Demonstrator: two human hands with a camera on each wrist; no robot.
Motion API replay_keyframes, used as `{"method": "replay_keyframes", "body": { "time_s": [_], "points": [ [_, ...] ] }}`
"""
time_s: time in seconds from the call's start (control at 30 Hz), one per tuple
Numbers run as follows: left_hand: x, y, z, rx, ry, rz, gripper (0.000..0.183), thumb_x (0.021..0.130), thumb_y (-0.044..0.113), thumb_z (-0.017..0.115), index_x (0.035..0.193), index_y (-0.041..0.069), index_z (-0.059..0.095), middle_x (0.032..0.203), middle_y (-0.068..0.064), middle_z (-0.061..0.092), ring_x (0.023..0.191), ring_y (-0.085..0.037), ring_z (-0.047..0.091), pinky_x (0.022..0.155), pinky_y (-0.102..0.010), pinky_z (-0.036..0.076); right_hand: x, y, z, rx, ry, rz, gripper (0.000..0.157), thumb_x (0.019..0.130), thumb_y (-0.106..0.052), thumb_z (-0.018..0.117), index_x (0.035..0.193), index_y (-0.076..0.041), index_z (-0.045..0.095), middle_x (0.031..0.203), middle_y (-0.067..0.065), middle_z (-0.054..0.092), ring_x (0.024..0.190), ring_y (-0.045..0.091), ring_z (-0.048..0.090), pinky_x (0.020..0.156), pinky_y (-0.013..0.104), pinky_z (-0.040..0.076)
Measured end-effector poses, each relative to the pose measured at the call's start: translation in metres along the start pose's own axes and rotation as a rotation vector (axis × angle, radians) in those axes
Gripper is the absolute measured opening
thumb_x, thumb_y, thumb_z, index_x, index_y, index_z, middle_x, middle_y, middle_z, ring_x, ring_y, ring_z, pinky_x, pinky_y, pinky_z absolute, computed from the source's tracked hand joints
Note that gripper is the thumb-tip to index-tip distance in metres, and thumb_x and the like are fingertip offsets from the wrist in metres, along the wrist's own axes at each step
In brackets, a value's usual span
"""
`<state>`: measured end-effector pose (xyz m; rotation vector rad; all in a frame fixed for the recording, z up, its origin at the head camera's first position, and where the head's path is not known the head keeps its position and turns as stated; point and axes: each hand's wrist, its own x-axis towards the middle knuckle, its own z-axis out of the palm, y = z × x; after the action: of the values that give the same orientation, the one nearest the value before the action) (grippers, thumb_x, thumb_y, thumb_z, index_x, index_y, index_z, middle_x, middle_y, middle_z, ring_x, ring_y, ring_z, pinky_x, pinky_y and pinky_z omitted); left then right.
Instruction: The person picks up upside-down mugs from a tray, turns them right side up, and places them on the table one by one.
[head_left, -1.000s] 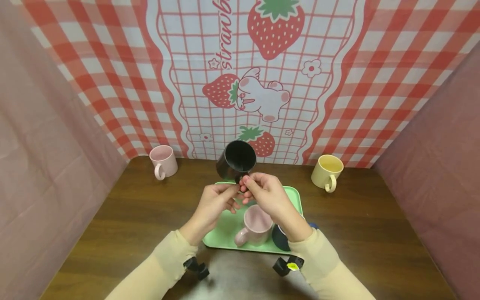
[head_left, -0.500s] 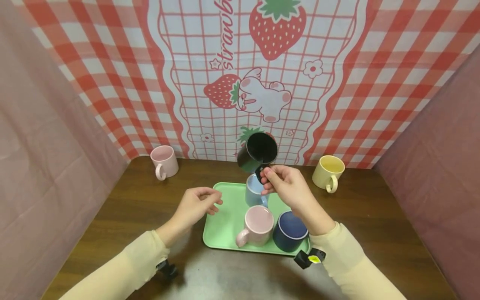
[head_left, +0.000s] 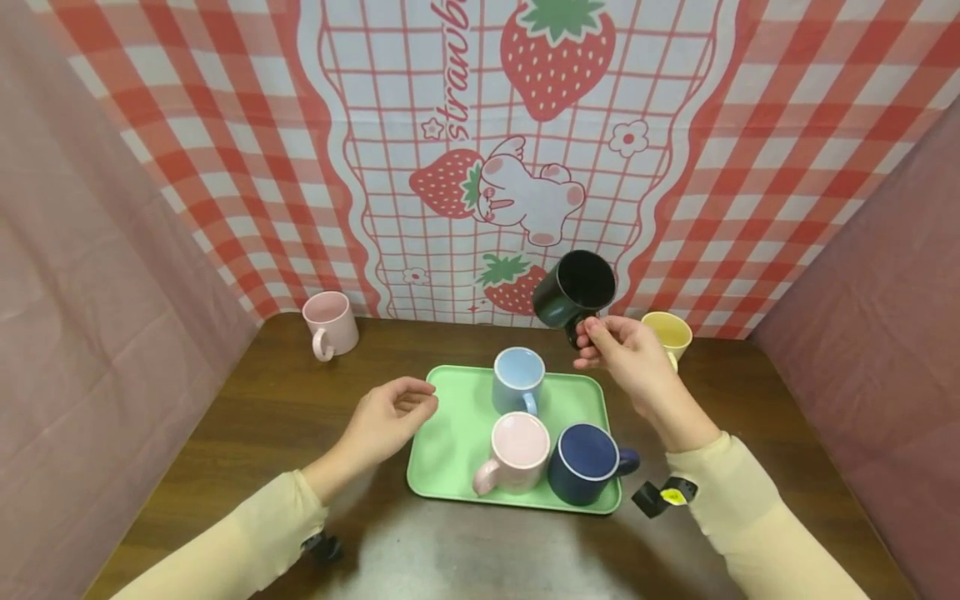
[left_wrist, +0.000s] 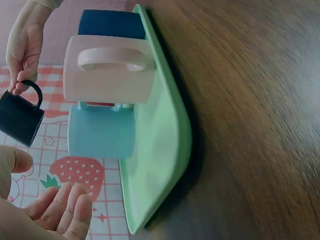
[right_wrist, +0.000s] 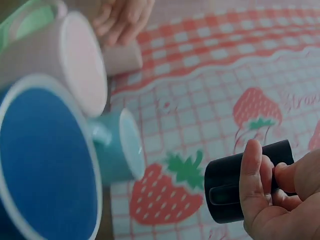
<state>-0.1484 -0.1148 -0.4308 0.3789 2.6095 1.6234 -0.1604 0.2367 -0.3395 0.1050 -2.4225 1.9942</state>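
My right hand (head_left: 626, 358) pinches the handle of a black mug (head_left: 558, 298), which hangs tilted in the air behind and right of the green tray (head_left: 442, 450). In the right wrist view the same black mug (right_wrist: 225, 200) shows under the fingers. My left hand (head_left: 386, 421) hovers at the tray's left edge with nothing in it, its fingers relaxed. On the tray stand a light blue mug (head_left: 517, 385) at the back, a pink mug (head_left: 520, 450) at the front middle and a dark blue mug (head_left: 585, 467) at the front right.
Another pink mug (head_left: 332, 325) stands at the table's back left. At the back right a yellow mug (head_left: 667, 333) is partly hidden by my right hand. A checked strawberry cloth (head_left: 420, 242) hangs behind the wooden table (head_left: 270, 400).
Both hands were together at the black mug's handle. The left hand let go and moved left. My right hand has carried the mug rightward and slightly up, uncovering the light blue and dark blue mugs.
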Motion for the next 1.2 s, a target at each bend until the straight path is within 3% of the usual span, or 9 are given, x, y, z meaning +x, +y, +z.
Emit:
{"method": "replay_keyframes", "body": {
  "time_s": [0.3, 0.5, 0.7, 0.97, 1.2],
  "points": [
    [-0.007, -0.011, -0.005, 0.090, 0.007, 0.085, 0.026, 0.101, 0.015, 0.077, 0.125, 0.004, 0.074, 0.112, -0.004, 0.079, 0.100, -0.017, 0.076, 0.088, -0.032, 0.063, 0.015, 0.037, -0.017, -0.071, 0.080, 0.049, 0.039, 0.116, -0.017, 0.055, 0.129, 0.020, 0.059, 0.107, 0.016, 0.066, 0.078, 0.004, 0.069, 0.080, 0.023, 0.064],
    [-0.010, -0.013, -0.007, 0.116, 0.014, 0.094, 0.028, 0.101, 0.015, 0.078, 0.127, 0.003, 0.074, 0.113, -0.004, 0.079, 0.100, -0.017, 0.076, 0.088, -0.033, 0.063, 0.024, 0.062, -0.023, -0.057, 0.096, 0.097, 0.037, 0.116, -0.014, 0.054, 0.127, 0.021, 0.059, 0.101, 0.011, 0.067, 0.076, 0.003, 0.068, 0.079, 0.024, 0.064],
    [-0.013, -0.013, -0.005, 0.147, 0.016, 0.099, 0.030, 0.101, 0.014, 0.077, 0.129, 0.004, 0.073, 0.117, -0.012, 0.079, 0.098, -0.018, 0.077, 0.088, -0.042, 0.064, 0.030, 0.079, -0.025, -0.052, 0.103, 0.139, 0.037, 0.116, -0.014, 0.054, 0.127, 0.021, 0.059, 0.100, 0.011, 0.067, 0.078, 0.006, 0.069, 0.077, 0.024, 0.064],
    [-0.016, -0.012, 0.002, 0.147, 0.008, 0.137, 0.034, 0.098, 0.014, 0.080, 0.130, 0.005, 0.073, 0.122, -0.013, 0.078, 0.102, -0.024, 0.078, 0.091, -0.046, 0.064, 0.033, 0.090, -0.027, -0.073, 0.102, 0.176, 0.040, 0.117, -0.017, 0.053, 0.128, 0.021, 0.058, 0.102, 0.014, 0.066, 0.079, 0.007, 0.068, 0.078, 0.024, 0.064],
    [-0.017, -0.005, 0.020, 0.170, -0.065, 0.203, 0.046, 0.098, 0.021, 0.080, 0.140, 0.006, 0.068, 0.134, -0.015, 0.074, 0.111, -0.034, 0.076, 0.094, -0.051, 0.062, 0.036, 0.101, -0.028, -0.070, 0.098, 0.173, 0.038, 0.117, -0.014, 0.051, 0.126, 0.022, 0.058, 0.098, 0.013, 0.065, 0.075, 0.007, 0.067, 0.075, 0.024, 0.064]
  ]
}}
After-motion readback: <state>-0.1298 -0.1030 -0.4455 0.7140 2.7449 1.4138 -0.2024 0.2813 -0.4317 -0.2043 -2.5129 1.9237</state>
